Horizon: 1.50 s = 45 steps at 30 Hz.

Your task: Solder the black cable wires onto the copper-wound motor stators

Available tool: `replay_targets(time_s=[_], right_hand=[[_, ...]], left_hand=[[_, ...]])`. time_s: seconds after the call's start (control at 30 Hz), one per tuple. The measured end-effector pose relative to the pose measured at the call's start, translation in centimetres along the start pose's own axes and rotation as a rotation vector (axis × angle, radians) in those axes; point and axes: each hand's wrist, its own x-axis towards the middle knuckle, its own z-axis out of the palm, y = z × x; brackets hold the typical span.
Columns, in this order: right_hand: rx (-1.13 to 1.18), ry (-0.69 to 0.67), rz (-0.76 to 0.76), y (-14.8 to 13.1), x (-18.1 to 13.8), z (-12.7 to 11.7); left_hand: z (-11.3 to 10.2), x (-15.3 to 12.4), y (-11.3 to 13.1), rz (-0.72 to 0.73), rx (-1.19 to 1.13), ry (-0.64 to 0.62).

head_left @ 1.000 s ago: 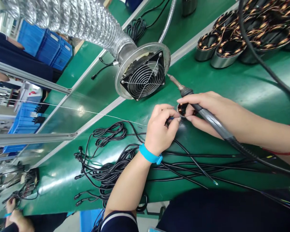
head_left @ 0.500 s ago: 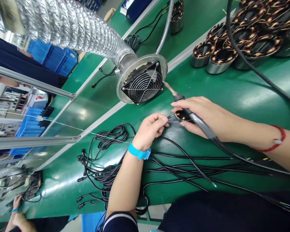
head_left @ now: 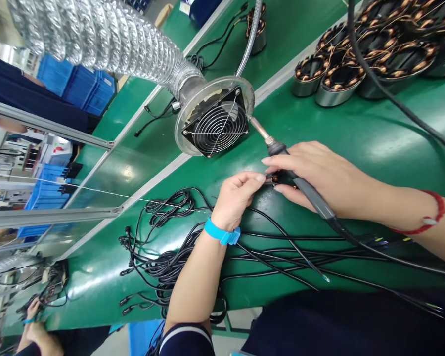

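At centre, thin dark wires (head_left: 269, 181) are gripped, likely for steadiness, by left hand (head_left: 237, 194), a grey pen-shaped iron (head_left: 316, 199) by right hand (head_left: 317, 165).

Two hands, one left (head_left: 234, 195) and one right (head_left: 315, 170), work at a bench with one soldering iron (head_left: 317, 200) and one small copper-wound ring (head_left: 276, 179); the wires in the left hand's pinch are too small to count. One blue wristband (head_left: 222, 233) and one red bracelet (head_left: 428, 221) circle the wrists. One fan (head_left: 219, 129) fronts one silver hose (head_left: 111, 42). At least seven copper coils (head_left: 339, 88) crowd the upper right, with one more coil (head_left: 257, 40) standing apart. Black cables (head_left: 170, 264) overlap beyond counting. At least two co-workers (head_left: 37, 331) appear at left.
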Motion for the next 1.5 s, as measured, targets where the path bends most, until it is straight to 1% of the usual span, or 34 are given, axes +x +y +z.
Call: replay_targets(time_s=[0.07,0.17,0.27,0.33,0.37,0.43,0.5,0.57,0.63,0.73,0.77,0.8,0.87,0.93,0.97,1.07,1.17,1.23,1.3,1.37,1.4,1.43,1.47,1.5], right_hand=[[-0.043,0.007,0.009,-0.1,0.2,-0.3],[-0.044,0.03,0.059,-0.2,0.1,-0.3],[-0.011,0.073,0.088,-0.4,0.2,0.0],[0.003,0.083,0.088,-0.6,0.4,0.3],[0.004,0.087,0.09,-0.7,0.5,0.3],[-0.002,0.098,0.126,-0.6,0.7,0.2],[-0.009,0.109,0.168,-0.3,0.6,-0.2],[-0.024,0.116,0.187,0.2,0.3,-0.7],[-0.046,0.125,0.202,0.7,-0.1,-1.3],[-0.052,0.12,0.248,1.4,-0.5,-1.6],[-0.048,0.121,0.248,1.4,-0.6,-1.5],[-0.043,0.122,0.237,1.4,-0.6,-1.5],[-0.041,0.125,0.191,1.3,-0.5,-1.4],[-0.052,0.128,0.149,1.0,-0.3,-1.3],[-0.058,0.125,0.137,0.9,-0.2,-1.3],[-0.068,0.141,0.134,0.8,0.0,-1.3],[-0.081,0.146,0.128,0.9,0.3,-1.2],[-0.088,0.148,0.082,0.9,0.5,-1.3],[-0.121,0.175,0.003,0.6,0.9,-2.1],[-0.203,0.174,-0.089,0.3,1.2,-3.5],[-0.267,0.15,-0.118,0.2,1.3,-4.4],[-0.327,0.105,-0.146,0.2,1.4,-5.2],[-0.38,0.069,-0.167,0.3,1.3,-5.9],[-0.424,0.044,-0.187,0.7,1.2,-6.6]], left_hand=[[-0.5,-0.1,0.2,-0.006,0.013,-0.06],[-0.8,-0.1,0.2,0.013,0.083,-0.152],[-0.3,-0.1,-0.2,0.055,0.2,-0.261],[0.1,-0.1,-0.4,0.11,0.283,-0.266],[0.1,-0.1,-0.4,0.145,0.32,-0.231],[-0.4,0.1,0.0,0.216,0.379,-0.109],[-1.8,0.3,0.9,0.25,0.413,0.023],[-3.9,0.5,1.9,0.242,0.427,0.158],[-6.4,0.8,3.0,0.245,0.437,0.33],[-10.2,0.7,4.4,0.338,0.526,0.58],[-11.3,0.5,4.8,0.339,0.568,0.634],[-12.3,0.2,5.2,0.305,0.607,0.664],[-13.8,-0.6,5.9,0.167,0.657,0.674],[-14.5,-1.4,6.3,0.024,0.682,0.614],[-14.6,-1.6,6.3,-0.02,0.691,0.575],[-14.3,-1.2,5.8,-0.068,0.695,0.498],[-14.8,-0.1,5.0,-0.041,0.689,0.511],[-15.8,0.2,4.8,-0.005,0.701,0.567],[-16.9,-0.2,5.1,0.067,0.72,0.669],[-17.3,-1.2,5.8,0.185,0.729,0.797],[-17.0,-1.7,6.1,0.275,0.721,0.846],[-16.4,-2.3,6.5,0.376,0.703,0.856],[-15.4,-2.8,6.7,0.489,0.67,0.817],[-14.1,-3.3,6.7,0.571,0.633,0.705]])
